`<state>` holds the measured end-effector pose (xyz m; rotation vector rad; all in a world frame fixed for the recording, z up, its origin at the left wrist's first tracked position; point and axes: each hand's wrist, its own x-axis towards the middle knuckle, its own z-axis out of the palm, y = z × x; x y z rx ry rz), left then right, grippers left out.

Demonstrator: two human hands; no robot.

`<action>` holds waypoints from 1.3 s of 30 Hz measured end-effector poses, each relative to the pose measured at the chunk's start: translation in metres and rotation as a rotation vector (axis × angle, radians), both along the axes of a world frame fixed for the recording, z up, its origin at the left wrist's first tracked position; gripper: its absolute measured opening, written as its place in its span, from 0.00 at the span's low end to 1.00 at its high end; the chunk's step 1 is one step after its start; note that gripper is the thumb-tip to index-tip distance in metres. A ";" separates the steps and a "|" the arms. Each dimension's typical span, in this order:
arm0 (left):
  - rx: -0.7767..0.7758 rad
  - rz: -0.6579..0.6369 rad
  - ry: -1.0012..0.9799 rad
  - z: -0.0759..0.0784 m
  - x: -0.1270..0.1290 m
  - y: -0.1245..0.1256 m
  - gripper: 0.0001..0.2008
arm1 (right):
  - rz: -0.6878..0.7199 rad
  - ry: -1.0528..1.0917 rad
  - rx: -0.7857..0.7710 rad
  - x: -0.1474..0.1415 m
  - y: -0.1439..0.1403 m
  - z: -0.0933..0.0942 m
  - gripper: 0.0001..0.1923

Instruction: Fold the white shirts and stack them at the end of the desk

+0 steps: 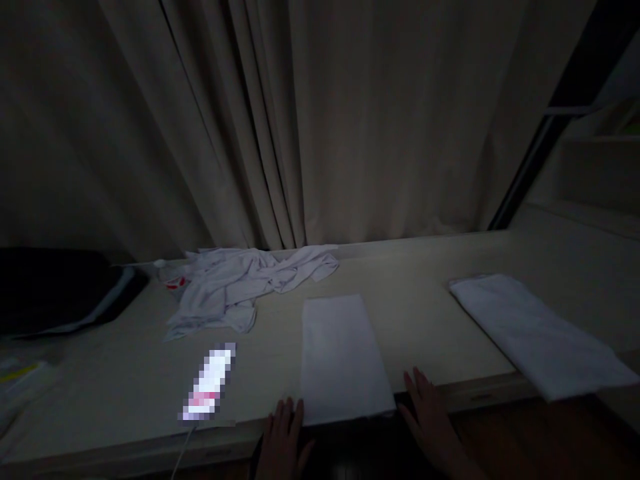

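Observation:
A flat white folded cloth (343,357) lies at the near edge of the pale table, between my two hands. My left hand (283,433) rests by its lower left corner, fingers stretched out and holding nothing. On the other side, my right hand (426,413) lies at the table edge near the lower right corner, its fingers spread and free. Whether either hand touches the cloth is hard to tell in the dim light. Further right, a second white folded cloth (535,333) hangs slightly over the front edge.
Crumpled white cloth (225,283) lies at the back left of the table (415,300). A lit, blurred-out phone (209,383) with a cable (183,453) is at front left. A dark bag-like object (60,290) stands at far left. Beige curtains (390,120) hang behind.

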<state>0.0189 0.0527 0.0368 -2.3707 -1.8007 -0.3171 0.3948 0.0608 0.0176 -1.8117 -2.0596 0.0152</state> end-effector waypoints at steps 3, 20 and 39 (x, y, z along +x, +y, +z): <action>-0.042 -0.001 -0.226 0.016 0.004 -0.003 0.23 | 0.000 0.021 -0.019 0.000 -0.018 0.003 0.32; -1.073 0.417 -1.501 0.004 0.148 -0.011 0.31 | 0.002 0.088 -0.208 -0.046 0.000 0.044 0.05; -1.028 0.434 -1.567 0.001 0.187 0.018 0.29 | 0.024 -0.140 -0.198 -0.039 0.001 0.049 0.10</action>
